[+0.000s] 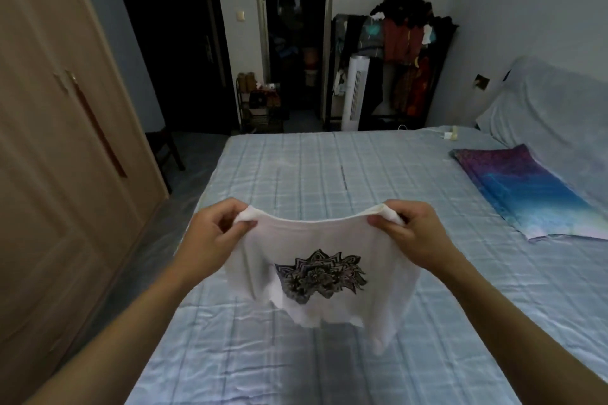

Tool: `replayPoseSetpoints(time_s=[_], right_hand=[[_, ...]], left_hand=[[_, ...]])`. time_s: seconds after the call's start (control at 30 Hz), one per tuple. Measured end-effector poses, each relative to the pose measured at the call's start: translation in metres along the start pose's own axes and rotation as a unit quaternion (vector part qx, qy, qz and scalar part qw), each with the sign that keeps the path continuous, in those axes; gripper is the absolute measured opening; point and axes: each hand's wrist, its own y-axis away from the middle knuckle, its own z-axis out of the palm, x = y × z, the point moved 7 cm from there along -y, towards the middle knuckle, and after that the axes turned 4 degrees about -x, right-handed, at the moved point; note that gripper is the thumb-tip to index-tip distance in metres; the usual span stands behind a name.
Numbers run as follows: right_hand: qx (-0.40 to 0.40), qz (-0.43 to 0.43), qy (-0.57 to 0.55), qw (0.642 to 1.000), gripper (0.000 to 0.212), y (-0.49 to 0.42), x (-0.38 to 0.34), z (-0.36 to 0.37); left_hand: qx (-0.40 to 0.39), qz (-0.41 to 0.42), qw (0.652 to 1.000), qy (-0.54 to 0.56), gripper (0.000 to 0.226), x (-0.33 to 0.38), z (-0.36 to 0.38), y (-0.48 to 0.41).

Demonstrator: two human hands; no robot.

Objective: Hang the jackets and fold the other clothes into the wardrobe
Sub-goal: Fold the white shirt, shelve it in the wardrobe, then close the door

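The shirt [316,240] at 6 o'clock is hanging as thin, soft white cloth, matt, its dark print [320,274] looking flat and inky. Under it the sheet [329,168] is lying as pale checked cloth, creased and catching a faint sheen. At 9 o'clock the wardrobe [49,141] is showing smooth, matt, pale wood-look panels. At 3 o'clock the pillow [533,191] is gleaming slightly, purple-and-blue cloth. Near 12 o'clock the fan [357,92] is standing in smooth white plastic.
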Motion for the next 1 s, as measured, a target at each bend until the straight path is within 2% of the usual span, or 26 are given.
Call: replayPoseSetpoints(time_s=[0.1,0.2,0.3,0.4,0.47,0.57,0.7,0.8,1.0], right_hand=[[0.009,0.023,-0.049,0.999,0.024,-0.018,-0.020,-0.017],[0.019,0.066,-0.089,0.994,0.024,-0.032,-0.027,-0.028],[0.035,0.131,-0.081,0.987,0.027,-0.055,-0.023,-0.027],[0.056,0.202,-0.036,0.977,0.029,-0.089,-0.019,-0.014],[0.074,0.237,-0.044,0.968,0.030,-0.105,-0.019,-0.002],[0.105,0.233,-0.079,0.964,0.030,-0.115,-0.026,0.013],[0.127,0.185,-0.118,0.967,0.037,-0.112,-0.054,0.023],[0.115,0.133,-0.157,0.972,0.024,-0.106,-0.084,0.030],[0.072,0.057,-0.218,0.972,0.019,-0.097,-0.111,0.029]], left_hand=[[0.024,-0.005,0.997,0.067,0.008,0.019,-0.015,-0.018],[0.031,-0.051,0.991,0.122,0.009,0.023,-0.024,-0.033],[0.057,-0.126,0.985,0.102,0.010,0.015,-0.024,-0.059],[0.134,-0.219,0.966,0.045,0.016,0.009,-0.021,-0.087],[0.180,-0.249,0.951,0.029,0.015,0.014,-0.017,-0.096],[0.222,-0.207,0.952,0.040,0.019,0.037,-0.011,-0.100],[0.209,-0.126,0.970,0.021,0.014,0.077,-0.002,-0.095],[0.207,-0.095,0.973,0.025,0.015,0.097,0.005,-0.089],[0.157,-0.062,0.980,0.110,0.013,0.125,0.019,-0.074]])
